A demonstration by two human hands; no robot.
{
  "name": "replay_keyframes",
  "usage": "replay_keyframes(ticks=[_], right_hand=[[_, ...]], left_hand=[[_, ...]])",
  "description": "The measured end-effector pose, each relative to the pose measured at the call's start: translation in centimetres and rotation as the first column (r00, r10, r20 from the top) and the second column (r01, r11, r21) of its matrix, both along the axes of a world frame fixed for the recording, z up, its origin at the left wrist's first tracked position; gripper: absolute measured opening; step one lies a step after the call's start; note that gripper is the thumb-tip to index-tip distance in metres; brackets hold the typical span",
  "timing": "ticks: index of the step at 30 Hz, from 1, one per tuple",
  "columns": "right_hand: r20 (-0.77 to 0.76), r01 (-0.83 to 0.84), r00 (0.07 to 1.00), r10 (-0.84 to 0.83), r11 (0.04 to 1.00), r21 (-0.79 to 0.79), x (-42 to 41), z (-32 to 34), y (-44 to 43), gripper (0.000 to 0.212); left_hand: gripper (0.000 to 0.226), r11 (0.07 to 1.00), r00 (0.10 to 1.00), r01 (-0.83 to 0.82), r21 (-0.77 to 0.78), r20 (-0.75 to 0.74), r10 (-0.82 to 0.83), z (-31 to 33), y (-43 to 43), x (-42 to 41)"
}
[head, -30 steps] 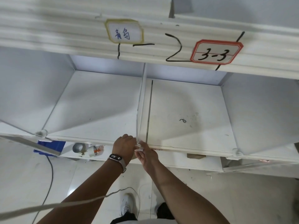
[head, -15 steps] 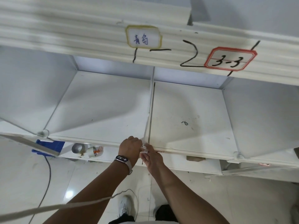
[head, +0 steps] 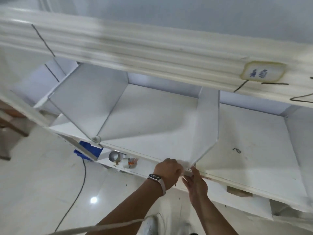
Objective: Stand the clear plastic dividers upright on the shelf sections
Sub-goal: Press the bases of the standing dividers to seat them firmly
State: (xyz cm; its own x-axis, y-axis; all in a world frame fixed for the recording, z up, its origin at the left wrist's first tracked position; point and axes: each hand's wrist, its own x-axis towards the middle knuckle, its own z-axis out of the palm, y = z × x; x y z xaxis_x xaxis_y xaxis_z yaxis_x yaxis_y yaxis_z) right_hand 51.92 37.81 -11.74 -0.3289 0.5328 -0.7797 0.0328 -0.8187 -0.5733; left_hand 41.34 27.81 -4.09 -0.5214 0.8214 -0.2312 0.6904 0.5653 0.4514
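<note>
You have two hands at work, your left hand (head: 166, 169) and your right hand (head: 196, 181), and one watch (head: 156, 178) on the left wrist. You can count three dividers standing on the shelf (head: 152, 126): one (head: 207, 126) at your hands, one (head: 84, 102) to the left, and one (head: 301, 141) at the right edge. One yellow-edged label (head: 263, 73) sits on the rail above. Below, you have one tape roll (head: 114, 156), one blue bin (head: 91, 150) and one dark cable (head: 79, 187).

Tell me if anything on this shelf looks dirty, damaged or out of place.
A small dark squiggle lies on the shelf floor right of the divider the hands are fixing. Faint smudges surround it. The dividers look upright.
</note>
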Motion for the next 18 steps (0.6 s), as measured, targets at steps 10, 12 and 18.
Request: replay_keyframes(ticks=[10,12,18], right_hand=[[0.103,-0.160,0.984,0.144,0.973,0.167,0.4,1.5,-0.6,0.045],[0.109,-0.153,0.985,0.133,0.968,0.201,0.1,1.5,-1.2,0.049],[0.072,-0.042,0.997,0.030,0.985,0.166,-0.3,-0.1,-5.5,0.043]], left_hand=[[0.028,0.901,0.902,-0.430,0.060,0.075,0.425,3.8,-6.0,-2.8],[0.026,0.868,0.869,-0.493,0.060,0.073,0.489,4.4,-7.8,-3.9],[0.022,0.682,0.691,-0.720,0.129,0.044,0.722,6.7,-14.2,-7.5]])
